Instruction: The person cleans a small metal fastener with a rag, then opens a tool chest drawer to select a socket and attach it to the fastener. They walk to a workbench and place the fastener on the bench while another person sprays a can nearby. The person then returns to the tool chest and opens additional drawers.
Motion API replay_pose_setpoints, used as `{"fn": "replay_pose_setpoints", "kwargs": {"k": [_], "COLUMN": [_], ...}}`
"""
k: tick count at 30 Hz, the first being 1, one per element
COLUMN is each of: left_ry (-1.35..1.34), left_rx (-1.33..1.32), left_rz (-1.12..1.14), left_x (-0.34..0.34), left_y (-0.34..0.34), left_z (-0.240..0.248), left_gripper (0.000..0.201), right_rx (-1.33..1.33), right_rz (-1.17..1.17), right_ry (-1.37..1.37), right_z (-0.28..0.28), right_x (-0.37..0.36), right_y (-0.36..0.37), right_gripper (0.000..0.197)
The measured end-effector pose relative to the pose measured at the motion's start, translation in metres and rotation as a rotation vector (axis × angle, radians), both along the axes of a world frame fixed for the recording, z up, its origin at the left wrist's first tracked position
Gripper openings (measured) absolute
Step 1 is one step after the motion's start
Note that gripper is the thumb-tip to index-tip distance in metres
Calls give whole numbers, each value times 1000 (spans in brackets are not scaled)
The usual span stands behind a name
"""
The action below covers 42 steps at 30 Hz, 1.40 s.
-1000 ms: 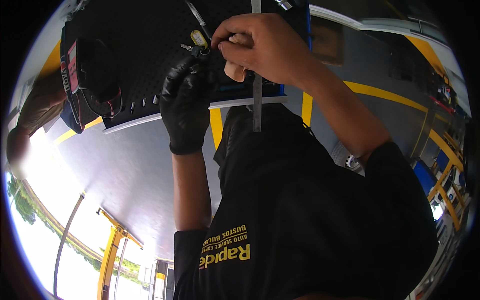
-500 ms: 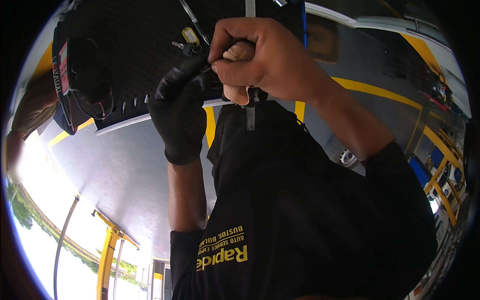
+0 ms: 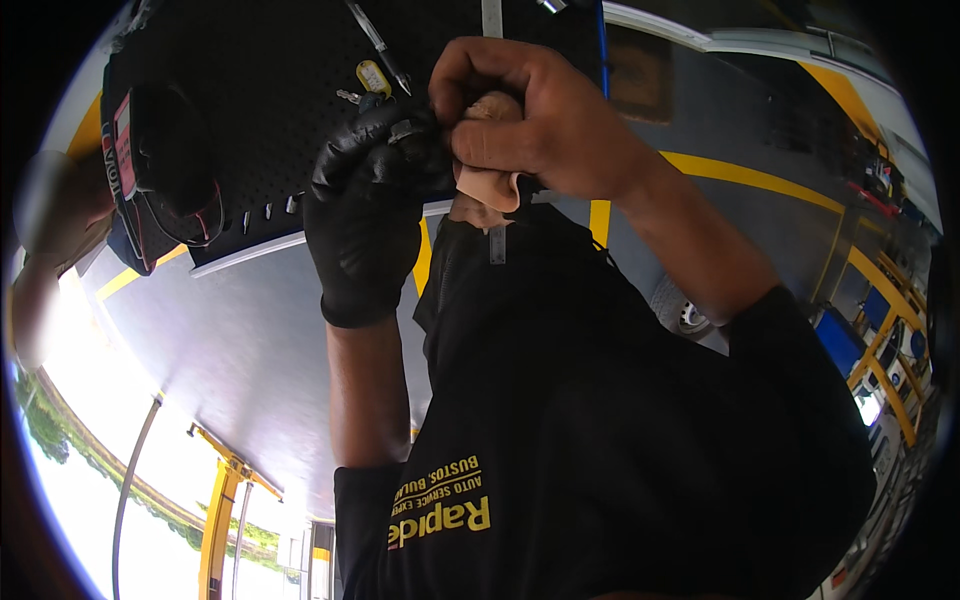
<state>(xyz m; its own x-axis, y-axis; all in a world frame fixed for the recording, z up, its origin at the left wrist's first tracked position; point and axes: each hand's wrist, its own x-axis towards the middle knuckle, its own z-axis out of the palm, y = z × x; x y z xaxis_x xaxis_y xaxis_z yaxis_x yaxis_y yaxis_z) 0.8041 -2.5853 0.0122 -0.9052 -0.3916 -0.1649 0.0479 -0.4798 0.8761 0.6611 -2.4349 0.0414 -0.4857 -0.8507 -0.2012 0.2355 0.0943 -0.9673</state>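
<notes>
My left hand [image 3: 375,180], in a black glove, is closed with its fingertips close to the right hand's. A small grey piece [image 3: 403,130] shows at its fingers; its kind is too small to tell. My bare right hand [image 3: 540,120] grips a crumpled tan cloth-like piece [image 3: 490,185], whose folded lower end hangs below the fist. Behind the right hand a flat metal strip like a ruler [image 3: 498,246] sticks out above and below. Just beyond the left hand lie keys with a yellow tag [image 3: 372,77] and a pen [image 3: 378,45].
On the left of the black perforated bench top [image 3: 270,100] stands a dark device with a red-edged screen and cables [image 3: 160,160]. Several small metal bits [image 3: 268,211] lie near its front edge. Another person's arm [image 3: 75,215] shows at far left. A wheel [image 3: 685,308] stands on the floor.
My left hand has turned, bringing the small grey piece into sight. The right hand has shifted slightly right with the tan piece, and more of its lower end shows.
</notes>
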Motion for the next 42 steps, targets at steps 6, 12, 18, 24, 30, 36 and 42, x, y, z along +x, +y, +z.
{"fn": "replay_pose_setpoints", "kwargs": {"k": [6,12,18,24,30,36,42], "left_ry": [108,144,-162,-100,-118,-284,-178], "left_rx": [266,289,-571,-985,-780,-373,224], "left_rz": [-7,-105,-108,-203,-157,-50,165], "left_x": [1,2,5,16,31,45,110], "left_y": [1,-3,-7,-10,-2,2,-25], "left_z": [-2,7,18,10,3,4,-11], "left_gripper": [27,28,21,24,23,20,33], "right_rx": [82,116,237,296,262,181,-26], "right_rz": [-9,6,233,261,268,254,-92], "right_ry": [208,377,468,-19,-241,-117,491], "right_z": [15,23,20,3,0,-18,-24], "right_x": [-2,-5,-13,-4,2,1,-51], "right_y": [4,2,4,-3,-6,-12,-57], "right_gripper": [17,17,21,16,10,11,18]}}
